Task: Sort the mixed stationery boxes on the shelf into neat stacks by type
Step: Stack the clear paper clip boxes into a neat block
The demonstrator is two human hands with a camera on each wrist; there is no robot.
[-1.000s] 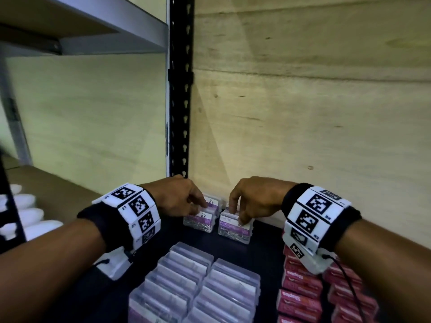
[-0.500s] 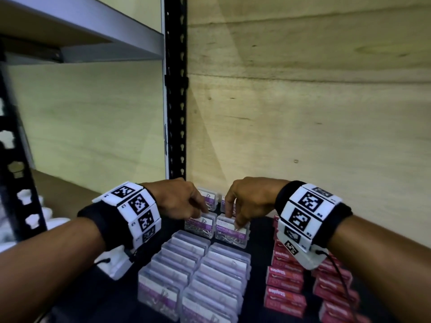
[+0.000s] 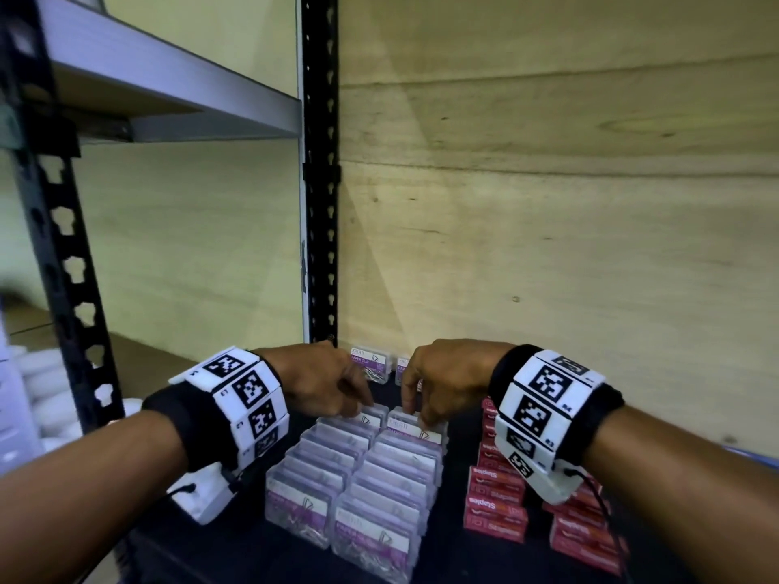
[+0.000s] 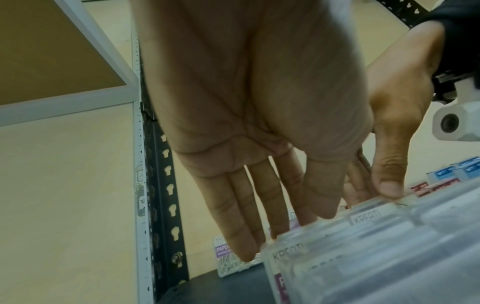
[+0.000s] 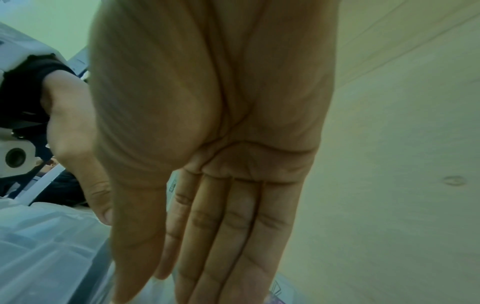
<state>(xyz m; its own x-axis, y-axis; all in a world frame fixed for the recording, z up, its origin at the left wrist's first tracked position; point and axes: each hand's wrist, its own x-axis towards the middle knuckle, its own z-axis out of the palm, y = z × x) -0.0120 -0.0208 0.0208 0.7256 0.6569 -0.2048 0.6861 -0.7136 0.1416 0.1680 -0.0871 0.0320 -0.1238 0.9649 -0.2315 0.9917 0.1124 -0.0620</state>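
Observation:
Two rows of clear paper clip boxes [image 3: 358,478] with purple labels run front to back on the dark shelf [image 3: 453,541]. At the far end of the left row, my left hand [image 3: 354,398] pinches a paper clip box [image 3: 373,417], thumb in front and fingers behind. At the far end of the right row, my right hand [image 3: 415,408] pinches another paper clip box [image 3: 411,427]. In the left wrist view my left fingers [image 4: 249,226] reach down behind the clear box [image 4: 288,253]. My right hand's fingers [image 5: 221,246] hang down close to the lens in the right wrist view.
Red staples boxes [image 3: 497,495] stand in stacks to the right of the rows. Two more paper clip boxes [image 3: 371,362] stand against the plywood back wall [image 3: 548,246]. A black slotted upright [image 3: 320,204] rises at the back left. Blue boxes [image 4: 467,168] sit further right.
Both hands have come toward me from the back wall, each with a paper clip box, and now hold them at the far ends of the two rows.

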